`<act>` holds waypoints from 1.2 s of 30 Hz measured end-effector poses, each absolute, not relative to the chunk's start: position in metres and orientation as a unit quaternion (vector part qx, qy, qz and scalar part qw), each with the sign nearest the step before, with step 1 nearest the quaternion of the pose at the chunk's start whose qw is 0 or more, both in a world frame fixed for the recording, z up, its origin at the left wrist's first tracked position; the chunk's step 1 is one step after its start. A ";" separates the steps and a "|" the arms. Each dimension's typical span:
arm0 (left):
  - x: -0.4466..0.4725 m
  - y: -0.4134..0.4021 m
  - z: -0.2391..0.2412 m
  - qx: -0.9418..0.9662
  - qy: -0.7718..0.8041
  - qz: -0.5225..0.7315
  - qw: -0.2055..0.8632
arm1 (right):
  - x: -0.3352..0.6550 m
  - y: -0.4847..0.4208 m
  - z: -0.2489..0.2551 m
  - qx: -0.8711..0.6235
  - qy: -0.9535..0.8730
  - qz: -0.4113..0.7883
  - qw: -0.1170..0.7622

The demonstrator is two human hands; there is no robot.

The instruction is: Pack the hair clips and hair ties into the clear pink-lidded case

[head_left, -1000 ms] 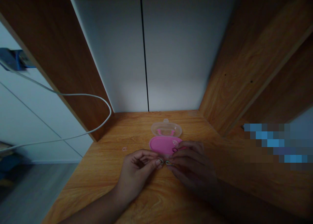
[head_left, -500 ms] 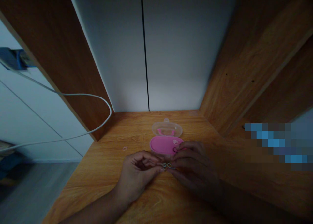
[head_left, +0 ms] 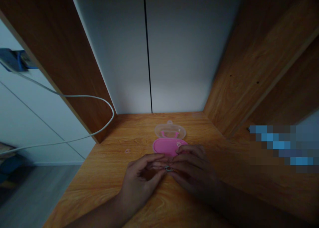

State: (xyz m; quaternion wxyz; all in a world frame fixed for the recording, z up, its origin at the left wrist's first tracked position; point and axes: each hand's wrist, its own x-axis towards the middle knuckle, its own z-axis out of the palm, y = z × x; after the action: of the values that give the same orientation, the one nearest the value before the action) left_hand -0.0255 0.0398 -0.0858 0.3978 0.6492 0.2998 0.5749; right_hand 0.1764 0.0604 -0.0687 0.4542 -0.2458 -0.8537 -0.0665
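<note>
Small ring (head_left: 168, 168) sits between the fingertips of both hands, just near the pink case (head_left: 165, 146); which hand grips it cannot be told. Left hand (head_left: 142, 179) and right hand (head_left: 191, 170) are both narrowly closed. Clear lid (head_left: 169, 130) lies beyond the case on the wooden desk (head_left: 94, 191). White cable (head_left: 82, 96) runs left. Compared with earlier, the hands are closer together, and one ring shows, not two.

Pink case (head_left: 166, 146) — orange wood-grain desk (head_left: 99, 188).
</note>
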 end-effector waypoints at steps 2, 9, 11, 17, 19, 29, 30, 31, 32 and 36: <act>-0.025 0.040 -0.085 0.648 0.296 0.577 0.400 | 0.177 0.061 -0.069 -0.249 -0.855 -0.070 0.449; -0.026 0.040 -0.087 0.650 0.292 0.573 0.405 | 0.178 0.062 -0.072 -0.264 -0.853 -0.075 0.443; -0.027 0.040 -0.087 0.654 0.294 0.568 0.405 | 0.178 0.063 -0.072 -0.262 -0.853 -0.078 0.446; -0.029 0.040 -0.088 0.677 0.307 0.553 0.377 | 0.179 0.065 -0.075 -0.264 -0.852 -0.085 0.443; -0.029 0.040 -0.089 0.673 0.301 0.554 0.386 | 0.178 0.065 -0.075 -0.264 -0.852 -0.086 0.444; -0.030 0.039 -0.088 0.686 0.297 0.546 0.377 | 0.178 0.062 -0.071 -0.238 -0.849 -0.070 0.466; -0.031 0.040 -0.086 0.697 0.305 0.546 0.350 | 0.177 0.061 -0.070 -0.241 -0.845 -0.064 0.473; -0.033 0.040 -0.084 0.710 0.318 0.545 0.312 | 0.177 0.061 -0.069 -0.247 -0.839 -0.056 0.482; -0.034 0.042 -0.082 0.721 0.336 0.544 0.268 | 0.177 0.062 -0.069 -0.257 -0.831 -0.044 0.492; -0.042 0.051 -0.080 0.748 0.424 0.491 0.139 | 0.180 0.069 -0.071 -0.328 -0.780 0.014 0.532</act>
State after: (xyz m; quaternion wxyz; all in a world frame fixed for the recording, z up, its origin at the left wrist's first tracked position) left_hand -0.0415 0.0513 -0.0797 0.1386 0.7483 0.4238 0.4912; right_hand 0.1800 0.0691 -0.0707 0.5323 -0.3277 -0.7804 0.0145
